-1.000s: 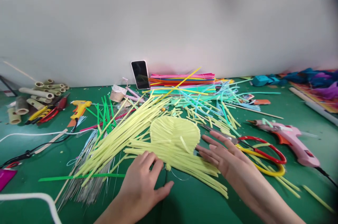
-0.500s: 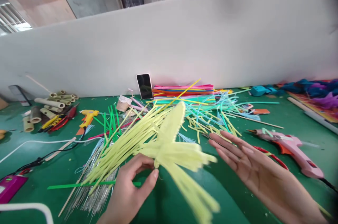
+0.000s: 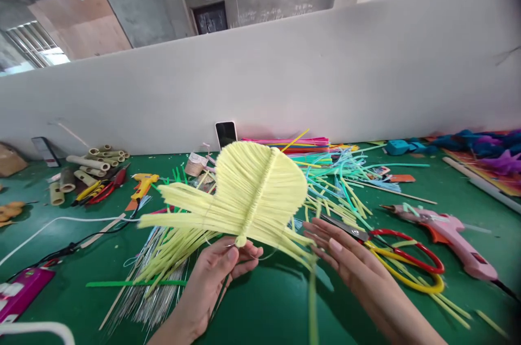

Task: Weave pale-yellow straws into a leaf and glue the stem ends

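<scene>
A pale yellow fan-shaped piece of pipe cleaners (image 3: 244,187), with a thick central spine and loose strands on both sides, is raised above the table. My left hand (image 3: 215,274) pinches it at the knobbed lower end of the spine, thumb against fingers. At its right side my right hand (image 3: 350,258) is open, fingers stretched out beside the tips of the loose strands; whether they touch cannot be made out. Scissors (image 3: 407,253) with red and yellow handles lie just behind the right hand. Loose yellow pipe cleaners (image 3: 175,258) lie beneath the piece.
A pink glue gun (image 3: 448,231) lies at right, a yellow glue gun (image 3: 143,185) at left near pliers (image 3: 101,187) and bamboo tubes (image 3: 100,163). A phone (image 3: 226,133) leans on the white partition (image 3: 285,79). Colored pipe cleaners (image 3: 342,166) are heaped at the back. A purple power strip (image 3: 26,293) sits front left.
The piece has turned from nearly edge-on to broad face toward me, its loose strands now spread to both sides. My right hand has shifted slightly left and down, uncovering the scissors.
</scene>
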A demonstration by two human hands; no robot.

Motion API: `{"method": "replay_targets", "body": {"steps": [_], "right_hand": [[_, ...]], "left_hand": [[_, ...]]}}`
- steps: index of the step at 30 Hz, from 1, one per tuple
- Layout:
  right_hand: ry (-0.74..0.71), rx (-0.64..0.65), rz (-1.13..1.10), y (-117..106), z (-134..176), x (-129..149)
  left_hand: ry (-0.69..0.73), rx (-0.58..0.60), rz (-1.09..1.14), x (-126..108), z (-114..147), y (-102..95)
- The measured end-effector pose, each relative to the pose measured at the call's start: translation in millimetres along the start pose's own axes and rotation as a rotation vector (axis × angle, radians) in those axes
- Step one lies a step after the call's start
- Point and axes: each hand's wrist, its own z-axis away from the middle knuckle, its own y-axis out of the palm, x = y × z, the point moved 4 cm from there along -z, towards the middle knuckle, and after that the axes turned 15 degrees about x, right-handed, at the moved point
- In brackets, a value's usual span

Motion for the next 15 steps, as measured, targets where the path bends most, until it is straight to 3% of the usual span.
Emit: {"method": "replay_targets", "body": {"steps": [6, 11, 15], "right_hand": [[0.041, -0.103, -0.049, -11.6, -2.0, -2.3], [0.070, -0.045, -0.298, -8.6, -5.4, -12.6], [0.147, -0.011, -0.307, 4.2, -1.9, -14.3]], "left_hand": [[-0.149, -0.019, -0.019, 15.3, 1.0, 1.6], [-0.222, -0.006, -0.187, 15.8, 0.2, 2.8], [-0.281, 0.052, -0.299, 13.5, -0.5, 4.7]]}}
